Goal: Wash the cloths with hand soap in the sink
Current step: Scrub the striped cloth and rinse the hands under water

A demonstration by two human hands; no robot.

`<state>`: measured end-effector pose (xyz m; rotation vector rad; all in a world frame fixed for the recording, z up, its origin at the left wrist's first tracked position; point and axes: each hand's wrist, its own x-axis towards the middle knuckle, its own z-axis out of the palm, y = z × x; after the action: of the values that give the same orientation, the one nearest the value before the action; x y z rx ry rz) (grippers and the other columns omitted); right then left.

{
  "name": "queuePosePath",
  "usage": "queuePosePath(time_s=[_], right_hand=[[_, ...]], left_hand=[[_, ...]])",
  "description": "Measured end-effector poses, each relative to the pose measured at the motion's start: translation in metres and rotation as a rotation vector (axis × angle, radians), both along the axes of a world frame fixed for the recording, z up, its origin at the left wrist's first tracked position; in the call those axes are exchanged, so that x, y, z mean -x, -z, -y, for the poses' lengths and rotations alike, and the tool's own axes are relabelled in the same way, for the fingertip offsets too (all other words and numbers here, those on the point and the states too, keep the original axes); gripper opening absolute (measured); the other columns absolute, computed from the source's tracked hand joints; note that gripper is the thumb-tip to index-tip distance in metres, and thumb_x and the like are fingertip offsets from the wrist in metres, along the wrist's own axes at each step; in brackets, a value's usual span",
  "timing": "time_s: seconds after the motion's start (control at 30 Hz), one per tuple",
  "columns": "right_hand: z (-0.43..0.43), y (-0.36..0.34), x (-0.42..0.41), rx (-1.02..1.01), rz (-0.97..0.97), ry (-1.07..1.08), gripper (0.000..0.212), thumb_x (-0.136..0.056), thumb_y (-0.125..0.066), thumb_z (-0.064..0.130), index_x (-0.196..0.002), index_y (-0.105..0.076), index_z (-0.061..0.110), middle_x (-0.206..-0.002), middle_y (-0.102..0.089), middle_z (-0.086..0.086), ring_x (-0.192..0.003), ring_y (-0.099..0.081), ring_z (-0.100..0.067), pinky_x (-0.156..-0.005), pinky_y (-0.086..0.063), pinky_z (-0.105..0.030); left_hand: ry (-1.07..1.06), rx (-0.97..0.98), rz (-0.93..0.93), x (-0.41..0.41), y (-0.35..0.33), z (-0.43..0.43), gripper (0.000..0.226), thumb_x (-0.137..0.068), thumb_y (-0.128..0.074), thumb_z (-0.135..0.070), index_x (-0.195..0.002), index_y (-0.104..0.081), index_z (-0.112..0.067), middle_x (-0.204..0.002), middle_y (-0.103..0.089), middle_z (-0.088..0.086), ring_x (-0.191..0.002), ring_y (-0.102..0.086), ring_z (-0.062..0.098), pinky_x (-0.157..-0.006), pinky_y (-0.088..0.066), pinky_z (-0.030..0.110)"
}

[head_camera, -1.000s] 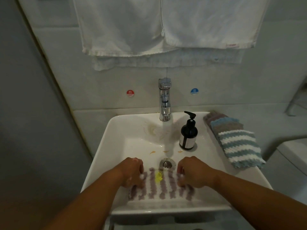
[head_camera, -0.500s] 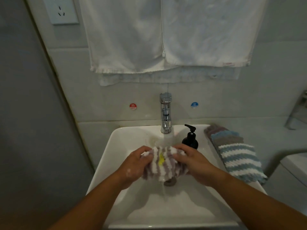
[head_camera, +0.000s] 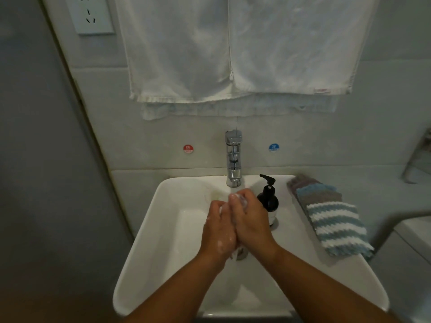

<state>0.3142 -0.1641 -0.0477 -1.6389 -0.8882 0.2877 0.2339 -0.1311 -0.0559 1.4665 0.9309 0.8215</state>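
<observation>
Where the sink dipped below the tap, the left hand and right hand clasped the bunched cloth, mostly hidden, near the back edge. Rubbing palm against palm, low down, likely suited spreading soap without splashing.

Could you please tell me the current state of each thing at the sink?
cloth: bunched up, squeezed between both hands.
left hand: gripping the cloth, sudsy.
right hand: gripping the cloth.
faucet: seemingly running.
soap dispenser: upright, pump up.
stacked cloths: folded, untouched, on the rim of the sink.
towels: hanging on the wall.
socket: nothing plugged in.
</observation>
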Motion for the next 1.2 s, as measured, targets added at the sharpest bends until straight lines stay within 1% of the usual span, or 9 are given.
queuePosePath(time_s=[0.13, 0.3, 0.47, 0.67, 0.77, 0.83, 0.93, 1.03, 1.2], right_hand=[[-0.003, 0.009, -0.001, 0.134, -0.125, 0.021, 0.027, -0.106, -0.042, 0.039, -0.094, -0.058, 0.021, -0.089, -0.065, -0.001, -0.084, -0.064, -0.015, -0.079, -0.056, -0.036], [0.010, 0.003, 0.010, 0.075, 0.107, -0.096, 0.020, -0.106, -0.043, 0.035, -0.096, -0.054, 0.022, -0.079, -0.062, 0.007, -0.074, -0.063, -0.003, -0.060, -0.047, -0.013], [-0.003, 0.017, -0.006, 0.214, 0.089, 0.020, 0.024, -0.107, -0.042, 0.036, -0.090, -0.054, 0.024, -0.085, -0.058, 0.009, -0.079, -0.060, -0.011, -0.062, -0.041, -0.013], [0.010, 0.008, 0.009, 0.090, 0.207, -0.108, 0.024, -0.107, -0.041, 0.033, -0.086, -0.050, 0.024, -0.074, -0.060, 0.004, -0.068, -0.060, -0.007, -0.055, -0.046, -0.019], [-0.001, 0.011, -0.009, 0.135, 0.069, 0.055, 0.027, -0.107, -0.042, 0.033, -0.090, -0.056, 0.019, -0.080, -0.059, 0.003, -0.076, -0.059, -0.011, -0.059, -0.041, -0.013], [0.004, 0.023, -0.004, 0.226, 0.148, -0.011, 0.025, -0.108, -0.041, 0.035, -0.094, -0.056, 0.020, -0.082, -0.057, 0.010, -0.076, -0.058, -0.007, -0.061, -0.041, -0.009], [0.018, 0.024, 0.014, 0.186, 0.271, -0.181, 0.026, -0.108, -0.037, 0.034, -0.092, -0.053, 0.021, -0.076, -0.057, 0.010, -0.072, -0.058, -0.001, -0.059, -0.041, -0.012], [0.009, 0.014, 0.003, 0.102, 0.211, -0.089, 0.029, -0.108, -0.039, 0.033, -0.084, -0.052, 0.021, -0.073, -0.060, 0.001, -0.067, -0.060, -0.009, -0.056, -0.047, -0.023], [0.009, 0.020, -0.001, 0.236, 0.154, -0.038, 0.030, -0.108, -0.038, 0.036, -0.086, -0.055, 0.025, -0.079, -0.059, 0.009, -0.071, -0.058, -0.002, -0.058, -0.039, -0.011]], left_hand=[[0.008, -0.158, -0.069, 0.000, -0.007, 0.000, 0.021, -0.108, -0.034, -0.045, -0.114, -0.048, -0.030, -0.099, -0.065, -0.002, -0.092, -0.066, 0.016, -0.085, -0.061, 0.045], [0.015, 0.055, -0.042, 0.004, -0.002, -0.005, 0.016, -0.107, -0.040, -0.043, -0.111, -0.049, -0.031, -0.104, -0.067, 0.004, -0.092, -0.068, 0.020, -0.082, -0.063, 0.045], [0.037, -0.183, -0.113, 0.001, -0.008, 0.005, 0.026, -0.108, -0.033, -0.044, -0.116, -0.047, -0.024, -0.100, -0.066, 0.003, -0.091, -0.067, 0.018, -0.084, -0.061, 0.040], [0.015, 0.059, -0.101, 0.005, 0.001, -0.002, 0.025, -0.107, -0.038, -0.043, -0.101, -0.054, -0.025, -0.098, -0.066, 0.004, -0.091, -0.067, 0.023, -0.083, -0.061, 0.050], [0.077, -0.057, -0.096, 0.004, -0.006, 0.011, 0.026, -0.108, -0.033, -0.044, -0.104, -0.051, -0.025, -0.099, -0.064, 0.004, -0.093, -0.066, 0.021, -0.079, -0.062, 0.042], [0.016, -0.149, -0.089, 0.004, -0.008, 0.004, 0.025, -0.108, -0.033, -0.041, -0.106, -0.051, -0.024, -0.097, -0.064, 0.002, -0.091, -0.065, 0.019, -0.084, -0.060, 0.044], [-0.071, -0.041, -0.083, 0.005, -0.004, -0.012, 0.021, -0.108, -0.036, -0.037, -0.106, -0.053, -0.025, -0.099, -0.064, 0.003, -0.090, -0.064, 0.019, -0.083, -0.058, 0.043], [0.015, 0.069, -0.062, 0.003, 0.000, -0.001, 0.024, -0.106, -0.039, -0.041, -0.098, -0.054, -0.026, -0.097, -0.066, 0.005, -0.086, -0.065, 0.019, -0.072, -0.058, 0.040], [0.030, -0.158, -0.071, 0.000, -0.007, -0.004, 0.025, -0.108, -0.034, -0.042, -0.106, -0.052, -0.024, -0.097, -0.065, 0.003, -0.092, -0.066, 0.021, -0.087, -0.058, 0.050]])
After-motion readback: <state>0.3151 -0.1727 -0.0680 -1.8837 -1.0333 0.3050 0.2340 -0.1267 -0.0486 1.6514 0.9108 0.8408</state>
